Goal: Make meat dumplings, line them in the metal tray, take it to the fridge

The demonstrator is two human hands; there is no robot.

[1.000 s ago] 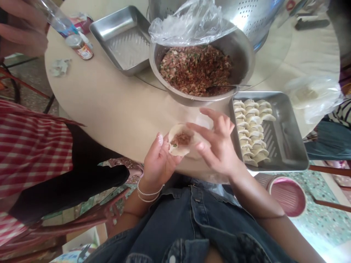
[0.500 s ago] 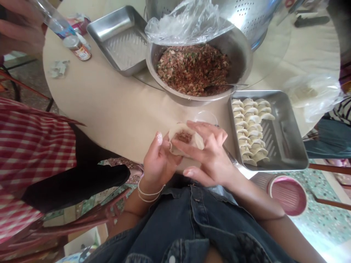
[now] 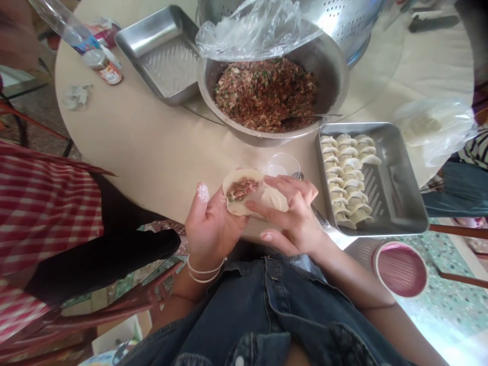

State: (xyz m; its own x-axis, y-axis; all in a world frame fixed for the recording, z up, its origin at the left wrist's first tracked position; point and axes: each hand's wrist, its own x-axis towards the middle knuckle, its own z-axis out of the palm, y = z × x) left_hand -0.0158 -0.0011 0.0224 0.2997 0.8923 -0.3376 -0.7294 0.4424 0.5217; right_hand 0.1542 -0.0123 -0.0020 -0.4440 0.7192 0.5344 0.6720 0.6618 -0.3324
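A round dumpling wrapper [image 3: 237, 207] with a mound of meat filling [image 3: 242, 188] rests on the fingers of my left hand [image 3: 213, 229], which supports it from below. The left thumb stands apart, its tip dusted with flour. My right hand [image 3: 295, 218] reaches over from the right with fingers stretched out, one fingertip at the wrapper's lower right edge. Beneath those fingers shows more pale dough [image 3: 275, 199]; whether it is separate from the wrapper I cannot tell. Just beyond my hands stands a small clear dish [image 3: 284, 163], with a metal handle [image 3: 320, 218] beside my right wrist.
A steel bowl of meat filling [image 3: 267, 96] with a spoon [image 3: 312, 117] is ahead, plastic film [image 3: 251, 35] over its back. On the right, a metal tray [image 3: 396, 188] holds rows of folded dumplings [image 3: 346, 178]. Another tray [image 3: 168, 71] and a jar [image 3: 102, 66] are at left.
My left hand has moved slightly left with the wrapper, and its thumb is farther out. More filling shows as my right fingers have drawn back toward the wrapper's right side.
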